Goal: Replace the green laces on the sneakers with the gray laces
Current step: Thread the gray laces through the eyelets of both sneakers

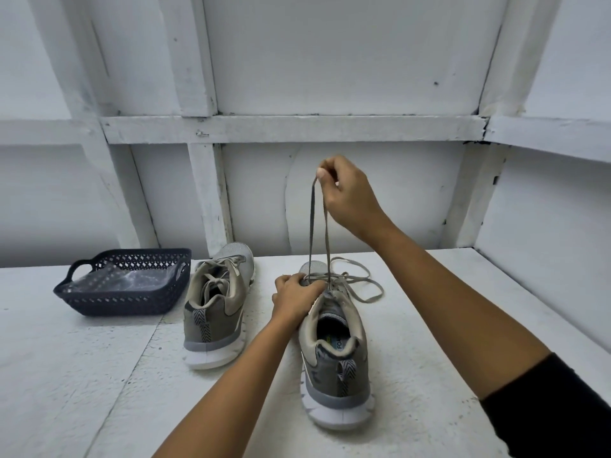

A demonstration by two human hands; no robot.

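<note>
Two grey sneakers stand heel-toward-me on the white table. The right sneaker (334, 355) has a gray lace (319, 226) threaded through its front eyelets. My right hand (347, 193) pinches that lace high above the shoe, pulling a loop taut. My left hand (296, 297) grips the shoe's upper at the laced part, holding it down. Loose lace (360, 282) trails in loops on the table to the shoe's right. The left sneaker (216, 305) stands apart, laced with a pale lace.
A dark perforated plastic basket (82, 302) with a clear plastic bag inside sits at the left of the table (99, 375). A white panelled wall rises right behind the shoes, and another closes in on the right.
</note>
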